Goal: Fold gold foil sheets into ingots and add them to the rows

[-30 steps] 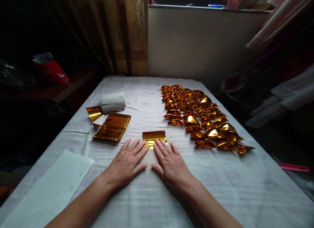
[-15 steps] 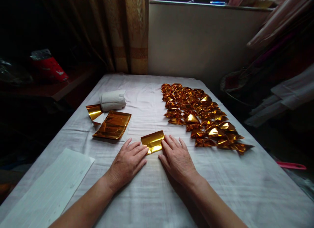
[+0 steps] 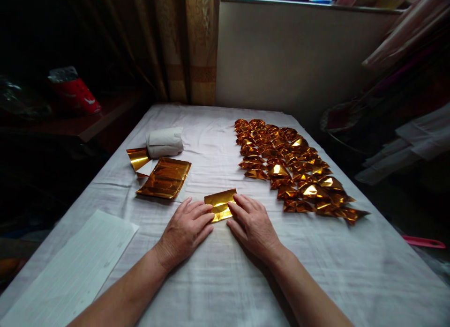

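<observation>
A small sheet of shiny gold foil paper [image 3: 221, 204] lies in front of me on the white cloth, with a crease across it. My left hand [image 3: 186, 227] rests flat, its fingertips on the sheet's left edge. On the sheet's right side lie the fingertips of my right hand [image 3: 253, 226], fingers stretched out. A stack of gold foil sheets [image 3: 165, 178] sits to the left, beyond my left hand. Several rows of folded gold foil pieces [image 3: 281, 170], pointed at the ends, cover the right side of the table.
A white paper roll [image 3: 165, 142] and a bent gold sheet [image 3: 138, 159] sit behind the stack. A long white paper [image 3: 80, 266] lies at the left edge of the cloth-covered table [image 3: 207, 144]. A red container [image 3: 75, 93] stands on a side table; a pink handle [image 3: 423, 242] shows at right.
My right hand's fingers have shifted slightly left, farther over the gold sheet. My left hand stays at its left edge. The whole view has shifted a little.
</observation>
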`<state>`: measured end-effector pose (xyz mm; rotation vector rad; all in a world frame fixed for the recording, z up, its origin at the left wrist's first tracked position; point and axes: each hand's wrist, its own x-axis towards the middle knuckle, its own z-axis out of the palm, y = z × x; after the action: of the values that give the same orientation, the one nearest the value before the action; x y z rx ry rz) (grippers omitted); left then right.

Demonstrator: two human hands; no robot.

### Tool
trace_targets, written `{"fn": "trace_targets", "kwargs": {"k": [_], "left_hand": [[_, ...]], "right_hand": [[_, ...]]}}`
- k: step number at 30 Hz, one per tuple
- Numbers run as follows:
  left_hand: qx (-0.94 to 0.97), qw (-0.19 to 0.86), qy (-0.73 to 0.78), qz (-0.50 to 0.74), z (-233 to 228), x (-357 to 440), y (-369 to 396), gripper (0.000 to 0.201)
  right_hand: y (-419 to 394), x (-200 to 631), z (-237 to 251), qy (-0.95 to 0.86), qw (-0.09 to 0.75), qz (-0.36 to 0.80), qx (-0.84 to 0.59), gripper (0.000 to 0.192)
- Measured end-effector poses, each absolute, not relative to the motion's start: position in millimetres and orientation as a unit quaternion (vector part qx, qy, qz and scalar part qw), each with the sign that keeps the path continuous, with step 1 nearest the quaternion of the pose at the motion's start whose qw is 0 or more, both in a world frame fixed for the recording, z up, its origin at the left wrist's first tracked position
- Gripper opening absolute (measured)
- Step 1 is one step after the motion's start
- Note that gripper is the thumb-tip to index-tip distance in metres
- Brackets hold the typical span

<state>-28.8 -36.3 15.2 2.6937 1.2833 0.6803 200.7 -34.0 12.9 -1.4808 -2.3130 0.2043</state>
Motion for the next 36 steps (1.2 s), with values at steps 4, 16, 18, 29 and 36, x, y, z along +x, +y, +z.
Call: {"fn": "trace_targets", "kwargs": {"k": [4,16,18,29,36], "left_hand": [[0.875,0.026,0.435,0.21,12.0,-31.0,-35.5,0.033],[0.865,0.002,0.46,0.2,8.7,-30.9,-34.5,0.044],[0.869,-0.007,0.449,0.206,11.7,-29.6,-34.7,0.042],[0.878,-0.009,0.409,0.247,17.0,-21.1,-31.7,0.021],[0.884,-0.048,0.388,0.256,19.4,-20.5,-30.5,0.02]], "right_hand": [[-32.0,202.8,4.6,-0.815,0.245,0.06,-0.521,0.038],[-27.2,211.5,1.1,-0.764,0.333,0.085,-0.546,0.033],[-27.2,212.7,1.2,-0.77,0.331,0.087,-0.539,0.032],[-30.1,208.2,5.4,-0.788,0.312,0.098,-0.522,0.032],[-31.0,210.0,3.8,-0.795,0.308,0.094,-0.514,0.032]]}}
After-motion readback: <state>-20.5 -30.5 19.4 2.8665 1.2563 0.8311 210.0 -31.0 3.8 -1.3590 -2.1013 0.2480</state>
